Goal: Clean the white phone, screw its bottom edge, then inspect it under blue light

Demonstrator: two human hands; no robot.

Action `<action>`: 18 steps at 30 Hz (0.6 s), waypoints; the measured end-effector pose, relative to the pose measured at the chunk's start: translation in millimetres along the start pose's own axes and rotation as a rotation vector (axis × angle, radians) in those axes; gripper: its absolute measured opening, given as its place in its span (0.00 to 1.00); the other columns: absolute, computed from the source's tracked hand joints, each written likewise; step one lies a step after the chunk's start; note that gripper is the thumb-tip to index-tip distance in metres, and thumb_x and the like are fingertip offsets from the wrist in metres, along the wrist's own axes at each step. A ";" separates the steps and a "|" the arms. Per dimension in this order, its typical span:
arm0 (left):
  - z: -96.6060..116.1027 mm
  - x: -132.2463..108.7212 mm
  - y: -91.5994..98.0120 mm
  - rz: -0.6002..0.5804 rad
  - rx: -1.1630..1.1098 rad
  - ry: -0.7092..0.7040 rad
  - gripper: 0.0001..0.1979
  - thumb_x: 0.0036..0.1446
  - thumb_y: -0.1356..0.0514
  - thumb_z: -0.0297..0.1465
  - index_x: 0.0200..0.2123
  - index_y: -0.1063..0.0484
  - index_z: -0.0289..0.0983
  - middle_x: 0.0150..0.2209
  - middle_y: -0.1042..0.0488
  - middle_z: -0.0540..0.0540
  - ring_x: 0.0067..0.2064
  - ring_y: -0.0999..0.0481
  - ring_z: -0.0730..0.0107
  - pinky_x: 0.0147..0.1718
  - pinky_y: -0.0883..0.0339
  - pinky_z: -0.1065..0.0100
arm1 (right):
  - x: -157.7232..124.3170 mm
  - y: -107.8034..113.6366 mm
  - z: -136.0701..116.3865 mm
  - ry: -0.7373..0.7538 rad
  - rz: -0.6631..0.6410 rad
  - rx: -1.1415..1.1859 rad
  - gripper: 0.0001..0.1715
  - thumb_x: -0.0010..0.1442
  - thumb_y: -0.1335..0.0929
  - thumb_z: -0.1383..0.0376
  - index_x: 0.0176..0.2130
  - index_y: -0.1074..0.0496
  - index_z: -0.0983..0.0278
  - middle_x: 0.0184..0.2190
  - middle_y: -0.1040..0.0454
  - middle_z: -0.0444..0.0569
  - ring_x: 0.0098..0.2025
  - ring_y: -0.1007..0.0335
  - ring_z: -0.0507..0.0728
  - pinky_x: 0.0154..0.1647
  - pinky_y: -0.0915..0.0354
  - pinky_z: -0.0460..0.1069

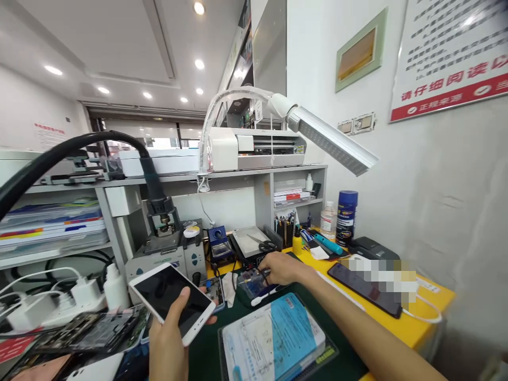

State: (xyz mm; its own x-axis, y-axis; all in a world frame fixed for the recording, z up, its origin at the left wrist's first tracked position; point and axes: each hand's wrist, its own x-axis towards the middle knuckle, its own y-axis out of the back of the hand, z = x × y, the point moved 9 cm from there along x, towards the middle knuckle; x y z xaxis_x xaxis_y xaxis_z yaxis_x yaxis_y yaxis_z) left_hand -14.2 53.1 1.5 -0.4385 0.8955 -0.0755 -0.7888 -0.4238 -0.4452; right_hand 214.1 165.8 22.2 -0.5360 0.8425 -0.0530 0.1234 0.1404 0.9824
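Hands: two, both bare. Clock centred on the one blue-and-white flat box [273, 334] lying on the green mat [349, 346].

Left hand [170, 328], near 10 o'clock: grasping one white phone [166, 291], thumb over the dark screen, other fingertips showing past its far edge. Phone tilted, screen up, held above the bench clutter.

Right hand [280, 269], at 12: arm stretched across from 4 o'clock, fingers bent down at one clear plastic case [251, 284]. Fingertips partly hidden; cannot tell whether they grip anything. One white-tipped cable [260, 300] lies just below the hand.

Around 10:30: one crumpled white tissue [229, 289]; farther out, one machine with a black hose [148, 172].

At 9, left of the phone: several dark device parts [103, 330] piled together, count unclear. One white squeeze bottle [115, 290] beyond them, toward 10.

At 12, beyond the right hand: one pair of scissors [266, 245].

Between 12 and 1: one small yellow bottle [297, 243], one clear bottle [328, 219].

At 1: one blue-capped can [346, 219], just beside the clear bottle.

At 2: one dark phone [363, 291] on the yellow surface [434, 301].
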 end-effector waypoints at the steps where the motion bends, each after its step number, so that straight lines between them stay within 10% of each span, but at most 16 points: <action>1: -0.5 -0.4 0.3 0.003 -0.005 0.011 0.09 0.58 0.36 0.32 0.39 0.25 0.33 0.38 0.18 0.43 0.33 0.17 0.57 0.27 0.20 0.66 | 2.9 -3.9 -3.1 0.007 -0.030 0.002 0.17 0.66 0.30 0.60 0.53 0.28 0.64 0.53 0.26 0.52 0.51 0.27 0.62 0.51 0.29 0.61; 18: -6.1 -7.4 -6.3 0.033 0.000 0.107 0.11 0.58 0.37 0.30 0.44 0.28 0.33 0.38 0.17 0.42 0.31 0.17 0.58 0.25 0.20 0.65 | 7.0 0.1 68.0 -0.173 -0.106 -0.001 0.17 0.66 0.30 0.60 0.53 0.28 0.64 0.53 0.26 0.52 0.49 0.26 0.61 0.47 0.27 0.58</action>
State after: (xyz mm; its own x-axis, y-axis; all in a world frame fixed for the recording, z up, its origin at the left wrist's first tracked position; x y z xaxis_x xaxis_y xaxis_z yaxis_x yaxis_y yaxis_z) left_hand -3.4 49.9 -0.6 -0.4157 0.8906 -0.1845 -0.7751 -0.4530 -0.4406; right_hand 267.1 207.1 9.7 -0.3948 0.8997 -0.1865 0.0728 0.2329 0.9698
